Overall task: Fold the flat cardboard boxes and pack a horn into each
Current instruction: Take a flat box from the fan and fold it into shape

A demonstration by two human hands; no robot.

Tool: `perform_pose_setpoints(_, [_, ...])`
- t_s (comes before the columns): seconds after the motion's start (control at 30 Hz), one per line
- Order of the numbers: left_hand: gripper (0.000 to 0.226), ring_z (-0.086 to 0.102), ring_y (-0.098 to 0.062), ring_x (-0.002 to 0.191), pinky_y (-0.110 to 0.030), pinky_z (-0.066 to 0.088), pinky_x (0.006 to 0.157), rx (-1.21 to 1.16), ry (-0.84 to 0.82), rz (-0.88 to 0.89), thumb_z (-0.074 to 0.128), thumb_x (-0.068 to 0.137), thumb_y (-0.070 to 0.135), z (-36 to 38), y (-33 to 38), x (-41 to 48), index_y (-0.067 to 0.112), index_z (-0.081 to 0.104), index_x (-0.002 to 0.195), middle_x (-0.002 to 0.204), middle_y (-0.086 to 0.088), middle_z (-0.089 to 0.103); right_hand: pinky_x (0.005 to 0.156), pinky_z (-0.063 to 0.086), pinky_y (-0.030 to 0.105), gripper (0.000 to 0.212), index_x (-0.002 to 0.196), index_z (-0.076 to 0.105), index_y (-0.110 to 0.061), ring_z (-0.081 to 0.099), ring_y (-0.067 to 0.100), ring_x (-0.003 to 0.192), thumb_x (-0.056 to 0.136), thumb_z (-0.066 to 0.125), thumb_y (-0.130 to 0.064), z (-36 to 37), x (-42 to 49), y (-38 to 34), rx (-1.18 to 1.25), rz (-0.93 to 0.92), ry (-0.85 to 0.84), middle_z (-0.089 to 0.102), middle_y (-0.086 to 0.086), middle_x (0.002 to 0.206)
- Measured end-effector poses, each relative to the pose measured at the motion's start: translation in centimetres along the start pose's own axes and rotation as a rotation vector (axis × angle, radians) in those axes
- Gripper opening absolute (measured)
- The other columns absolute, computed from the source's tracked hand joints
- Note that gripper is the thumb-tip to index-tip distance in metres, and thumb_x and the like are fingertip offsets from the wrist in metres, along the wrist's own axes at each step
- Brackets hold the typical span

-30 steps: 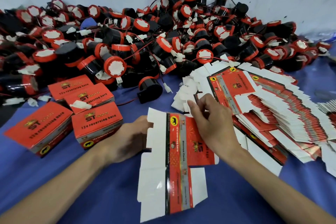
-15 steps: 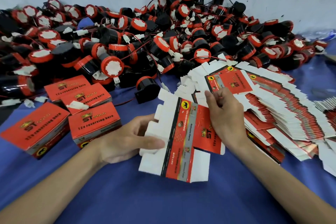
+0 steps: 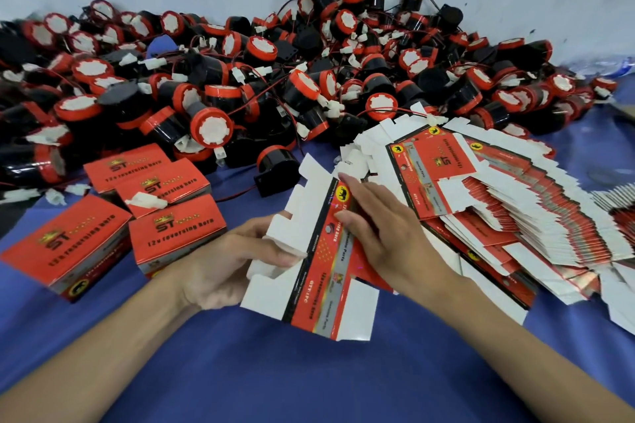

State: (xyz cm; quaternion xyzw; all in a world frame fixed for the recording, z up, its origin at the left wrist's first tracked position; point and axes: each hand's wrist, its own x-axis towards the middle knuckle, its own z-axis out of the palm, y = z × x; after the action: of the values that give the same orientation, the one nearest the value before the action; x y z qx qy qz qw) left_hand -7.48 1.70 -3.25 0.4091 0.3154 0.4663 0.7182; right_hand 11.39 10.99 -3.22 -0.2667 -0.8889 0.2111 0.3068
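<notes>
Gripping flat red-and-white cardboard box (image 3: 318, 288) with left hand (image 3: 220, 261), thumb on top; pressing it with straight-fingered right hand (image 3: 385, 233).

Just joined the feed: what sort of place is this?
Probably a small packing workshop: a heap of loose horns, a stack of flat printed boxes and folded boxes on a blue cloth.

Bright, even light; faint shadow under the gripped box (image 3: 319, 271). Sheen on the stack (image 3: 536, 233) right of it; edges bow, soft.
</notes>
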Motion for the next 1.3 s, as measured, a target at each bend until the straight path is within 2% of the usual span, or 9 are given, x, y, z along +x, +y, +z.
perform_pose_setpoints(0.17, [0.036,0.067,-0.02,0.094,-0.031,0.053,0.081,0.22,0.041,0.097,0.061,0.081,0.0,0.4,-0.6,0.2,0.023,0.071,0.107,0.101,-0.004,0.07,0.1,0.035,0.027,0.08,0.148,0.021,-0.029,0.034,-0.004,0.108,0.082,0.043,-0.068,-0.6,-0.1,0.4,0.026,0.005,-0.143,0.032,-0.028,0.111])
perform_pose_setpoints(0.27, [0.034,0.054,-0.029,0.083,-0.039,0.043,0.076,0.322,0.143,0.173,0.065,0.079,0.001,0.3,-1.0,0.3,0.019,0.071,0.107,0.092,-0.015,0.063,0.107,0.018,0.024,0.096,0.144,-0.002,-0.041,0.024,-0.004,0.121,0.069,0.046,-0.078,-0.7,-0.4,0.1,-0.079,-0.073,-0.174,0.025,-0.023,0.128])
perform_pose_setpoints(0.47, [0.036,0.056,-0.001,0.059,-0.012,0.043,0.053,0.381,0.261,0.311,0.069,0.08,-0.001,1.4,-1.1,0.5,0.025,0.074,0.104,0.077,0.008,0.067,0.111,0.021,0.037,0.118,0.151,0.013,-0.02,0.028,0.019,0.135,0.061,0.057,-0.082,-1.9,-0.5,-0.7,-0.296,-0.274,-0.148,0.027,0.003,0.149])
perform_pose_setpoints(0.67, [0.024,0.071,-0.021,0.091,-0.031,0.057,0.063,0.331,0.551,0.401,0.068,0.073,0.016,0.9,-1.0,0.9,0.02,0.077,0.095,0.109,0.0,0.072,0.106,0.032,0.048,0.105,0.148,0.017,-0.012,0.034,0.023,0.137,0.072,0.065,-0.066,-0.5,-1.0,-2.0,-0.396,-0.468,-0.146,0.035,0.004,0.15])
perform_pose_setpoints(0.77, [0.034,0.07,-0.016,0.081,-0.027,0.054,0.055,0.222,0.603,0.415,0.064,0.078,0.004,0.6,-0.8,1.1,0.025,0.074,0.103,0.101,0.002,0.072,0.1,0.039,0.047,0.088,0.146,0.024,-0.013,0.041,0.025,0.133,0.077,0.07,-0.039,-0.1,-0.8,-1.8,-0.354,-0.436,-0.061,0.041,0.007,0.146])
perform_pose_setpoints(0.87, [0.037,0.068,-0.014,0.088,-0.027,0.054,0.054,0.098,0.602,0.541,0.056,0.079,0.009,0.8,-1.0,1.3,0.022,0.055,0.113,0.106,0.003,0.069,0.098,0.044,0.04,0.089,0.146,0.03,-0.011,0.049,0.024,0.122,0.075,0.072,-0.044,-1.1,-0.6,-1.5,-0.237,-0.299,0.052,0.045,0.009,0.138])
perform_pose_setpoints(1.03, [0.023,0.058,-0.013,0.111,-0.027,0.05,0.078,0.653,0.55,0.653,0.039,0.086,0.005,1.4,-1.6,1.0,0.011,0.061,0.089,0.123,0.012,0.059,0.087,0.049,0.037,0.09,0.147,0.028,-0.016,0.05,0.021,0.114,0.074,0.068,-0.052,-1.2,-0.9,-1.7,-0.169,-0.291,-0.006,0.046,0.009,0.129])
perform_pose_setpoints(1.13, [0.029,0.051,-0.022,0.123,-0.039,0.046,0.093,0.805,0.462,0.562,0.046,0.087,0.014,1.4,-1.4,0.9,0.003,0.063,0.107,0.135,-0.005,0.051,0.083,0.05,0.04,0.09,0.149,0.027,-0.017,0.048,0.019,0.116,0.075,0.067,-0.05,-1.4,-0.8,-1.7,-0.141,-0.335,-0.095,0.04,0.007,0.133])
perform_pose_setpoints(1.3, [0.053,0.052,-0.016,0.114,-0.022,0.041,0.09,0.852,0.314,0.514,0.06,0.075,0.033,1.7,-1.5,0.6,0.017,0.047,0.124,0.127,0.004,0.044,0.105,0.039,0.045,0.08,0.147,0.032,-0.016,0.032,0.025,0.139,0.08,0.071,-0.036,-1.8,-0.7,-1.3,-0.094,-0.42,-0.165,0.017,0.008,0.157])
